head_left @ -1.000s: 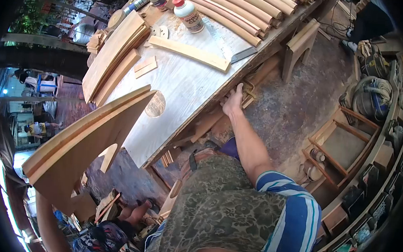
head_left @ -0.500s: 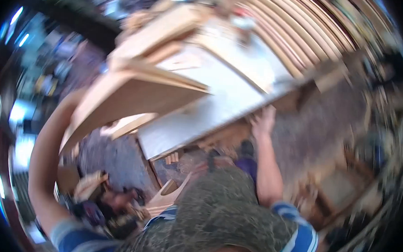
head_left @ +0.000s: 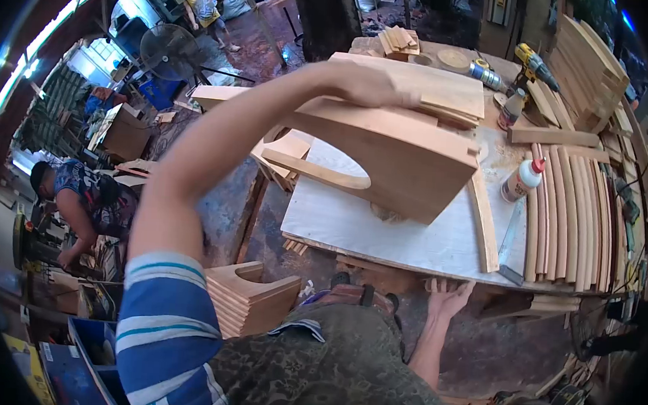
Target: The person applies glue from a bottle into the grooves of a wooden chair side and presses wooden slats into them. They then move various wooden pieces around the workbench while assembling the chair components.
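Observation:
A thick wooden panel (head_left: 408, 159) with an arched cut-out stands on edge over the white-topped workbench (head_left: 381, 232). My left hand (head_left: 364, 86) is closed over its upper edge, the fingers blurred and partly hidden behind the wood. Below the bench's front edge, my right hand (head_left: 448, 298) is turned palm up with its fingers apart, fingertips right at the edge. A narrow wooden strip (head_left: 484, 223) lies on the white top to the right of the panel, beside a white glue bottle with a red cap (head_left: 523, 179).
Curved wooden slats (head_left: 571, 218) line the bench's right side. Behind them are a yellow drill (head_left: 534, 65), a second power tool (head_left: 487, 75) and stacked boards (head_left: 588, 74). Cut arched pieces (head_left: 251, 298) stand below me. A person (head_left: 86, 203) bends at work on the left; a fan (head_left: 171, 52) stands beyond.
The panel has moved right and now stands over the bench. My left hand has shifted from its left end to its top edge. My right hand stays by the bench edge, now palm up.

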`<state>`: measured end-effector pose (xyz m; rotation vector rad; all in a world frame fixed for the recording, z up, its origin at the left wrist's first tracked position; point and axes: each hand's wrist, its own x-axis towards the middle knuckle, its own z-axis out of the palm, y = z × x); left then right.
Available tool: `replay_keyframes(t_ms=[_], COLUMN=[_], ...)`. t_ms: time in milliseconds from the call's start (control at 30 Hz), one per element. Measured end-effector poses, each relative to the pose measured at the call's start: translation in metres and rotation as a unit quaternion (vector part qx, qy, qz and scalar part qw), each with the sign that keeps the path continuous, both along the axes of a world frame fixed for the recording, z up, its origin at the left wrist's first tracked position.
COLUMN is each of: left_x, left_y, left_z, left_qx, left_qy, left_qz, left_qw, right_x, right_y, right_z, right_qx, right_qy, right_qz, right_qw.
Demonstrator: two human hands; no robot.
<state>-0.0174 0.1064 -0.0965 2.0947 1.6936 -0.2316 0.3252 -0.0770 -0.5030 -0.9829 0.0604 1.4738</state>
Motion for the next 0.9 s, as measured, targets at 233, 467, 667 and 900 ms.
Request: replay_keyframes(t_ms=[233,467,667,900], left_x=[0.052,0.053,0.058,0.056], left_y=[-0.053,-0.055,-0.062,-0.057], left_z=[-0.037,-0.038,-0.035,-0.038], left_qx=[0.349,0.402,0.374,0.455], left_qy=[0.055,0.033,0.051,0.018], left_qz=[-0.086,-0.053,-0.028,-0.072], left_qw=[0.931,0.914,0.926,0.888], right_x=[0.007,0.035,0.054,0.047], right_y=[-0.002,-0.031,-0.022,-0.005], right_z=[0.034,0.033,0.061,0.047], right_qx=[-0.008,-0.011,0.12,0.118], right_qy=[0.059,0.019,0.021,-0.141], right_qz=[0.027,0.116,0.171,0.211], right_qw=[0.998,0.993,0.978,0.96])
